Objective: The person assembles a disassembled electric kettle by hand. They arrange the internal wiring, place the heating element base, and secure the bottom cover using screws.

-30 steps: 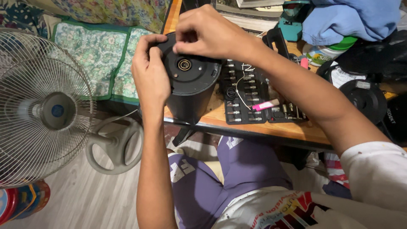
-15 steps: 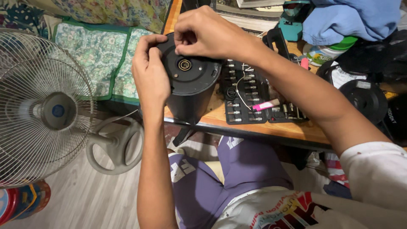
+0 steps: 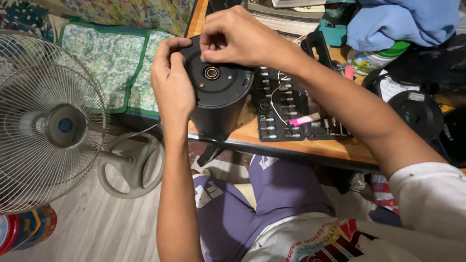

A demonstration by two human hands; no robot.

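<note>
A black electric kettle [image 3: 218, 104] stands upside down at the front edge of the wooden table [image 3: 310, 148], its round base with a brass centre contact facing up. My left hand [image 3: 171, 80] wraps around the kettle's left rim. My right hand [image 3: 240, 36] reaches over the far rim, fingertips pinched together on the base's edge; whether they pinch something small I cannot tell.
A black tray of screwdriver bits [image 3: 296, 114] with a pink-handled tool [image 3: 305, 119] lies right of the kettle. A black round base [image 3: 420, 114] and blue cloth [image 3: 403, 22] sit further right. A standing fan [image 3: 53, 123] is on the floor at left, beside a green quilted mat [image 3: 104, 65].
</note>
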